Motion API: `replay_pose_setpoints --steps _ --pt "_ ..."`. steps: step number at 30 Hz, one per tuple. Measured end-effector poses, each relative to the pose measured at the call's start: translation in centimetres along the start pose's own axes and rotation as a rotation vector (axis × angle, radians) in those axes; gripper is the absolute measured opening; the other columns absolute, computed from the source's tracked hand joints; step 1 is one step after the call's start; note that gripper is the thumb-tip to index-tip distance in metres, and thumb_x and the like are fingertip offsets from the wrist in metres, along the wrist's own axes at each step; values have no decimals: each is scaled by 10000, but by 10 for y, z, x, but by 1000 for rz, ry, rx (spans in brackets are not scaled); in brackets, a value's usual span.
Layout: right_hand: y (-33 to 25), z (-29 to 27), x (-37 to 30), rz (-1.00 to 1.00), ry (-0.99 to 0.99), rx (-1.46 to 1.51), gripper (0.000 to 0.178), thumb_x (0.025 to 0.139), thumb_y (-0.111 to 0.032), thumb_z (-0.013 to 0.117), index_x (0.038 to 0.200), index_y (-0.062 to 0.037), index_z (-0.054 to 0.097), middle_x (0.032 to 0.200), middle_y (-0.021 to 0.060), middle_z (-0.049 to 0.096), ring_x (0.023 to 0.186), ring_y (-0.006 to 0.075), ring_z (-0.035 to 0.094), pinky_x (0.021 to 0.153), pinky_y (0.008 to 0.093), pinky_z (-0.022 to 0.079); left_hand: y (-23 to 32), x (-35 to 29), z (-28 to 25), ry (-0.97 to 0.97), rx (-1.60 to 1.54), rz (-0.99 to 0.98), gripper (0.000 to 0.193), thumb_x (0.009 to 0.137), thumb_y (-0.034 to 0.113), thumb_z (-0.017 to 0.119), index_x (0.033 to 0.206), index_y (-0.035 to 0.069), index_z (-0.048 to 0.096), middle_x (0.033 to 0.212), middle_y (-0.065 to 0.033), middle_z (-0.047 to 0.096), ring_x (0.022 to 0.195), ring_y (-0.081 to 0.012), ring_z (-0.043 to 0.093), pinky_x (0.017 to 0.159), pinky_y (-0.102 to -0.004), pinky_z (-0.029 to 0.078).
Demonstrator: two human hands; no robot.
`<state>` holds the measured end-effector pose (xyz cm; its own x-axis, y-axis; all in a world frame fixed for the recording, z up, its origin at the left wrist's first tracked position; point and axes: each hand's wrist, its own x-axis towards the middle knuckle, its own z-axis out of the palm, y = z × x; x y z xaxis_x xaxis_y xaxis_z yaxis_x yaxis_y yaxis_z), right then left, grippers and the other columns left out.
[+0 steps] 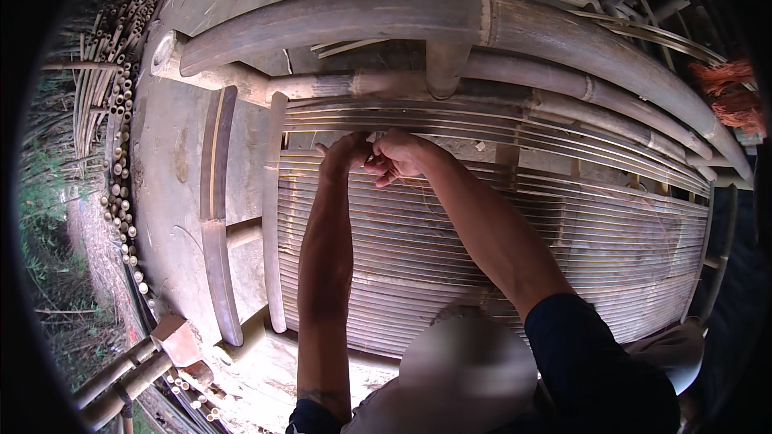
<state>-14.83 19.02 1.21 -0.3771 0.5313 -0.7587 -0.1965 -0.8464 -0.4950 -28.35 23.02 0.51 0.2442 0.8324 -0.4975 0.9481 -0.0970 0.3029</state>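
Both my arms reach over a bamboo bench seat made of long thin slats (418,249). My left hand (347,153) is closed over the slats near the seat's far left part, its fingertips mostly hidden. Right against it, my right hand (398,157) is closed with curled fingers. A thin orange string (426,193) trails from my right hand and loops over the slats. What lies between the fingertips of the left hand is too small to make out. Just beyond the hands, a gap separates the main slats from a few far slats (474,130).
A thick split bamboo rail (346,20) curves along the bench's far side. Bamboo end pieces (215,217) stand at the left. An orange bundle of string (728,96) hangs at the far right. Cut bamboo poles (125,128) are stacked at the left; a brick (177,341) sits lower left.
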Motion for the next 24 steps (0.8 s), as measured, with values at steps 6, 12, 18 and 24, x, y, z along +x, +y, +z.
replay_pose_setpoints --steps 6,12,18,24 --pt "4 -8 -3 -55 10 -18 179 946 -108 432 975 26 547 755 95 592 514 153 526 774 541 572 -5 19 20 71 34 -72 243 775 313 619 907 148 739 1014 -144 723 1083 -355 649 1083 -734 37" --pt "1 -5 -109 -335 216 -1010 377 932 -255 514 1052 82 631 914 181 711 608 209 671 713 403 592 -18 -74 1 681 -780 560 225 962 110 494 887 -7 670 855 -131 697 803 -233 661 714 -316 495" --pt "22 0 -131 -726 -154 -129 378 970 -277 540 1160 37 627 960 138 720 737 226 702 615 321 583 82 -218 -63 499 -1263 821 241 1016 126 441 891 -3 602 840 -120 634 788 -172 615 852 -340 470" --pt "50 6 -164 -1041 354 -1230 240 929 -280 633 953 -53 706 1042 120 696 823 257 689 729 383 553 79 -241 -111 640 -1141 1049 384 949 338 536 1000 -37 602 911 -191 648 869 -284 643 921 -451 454"
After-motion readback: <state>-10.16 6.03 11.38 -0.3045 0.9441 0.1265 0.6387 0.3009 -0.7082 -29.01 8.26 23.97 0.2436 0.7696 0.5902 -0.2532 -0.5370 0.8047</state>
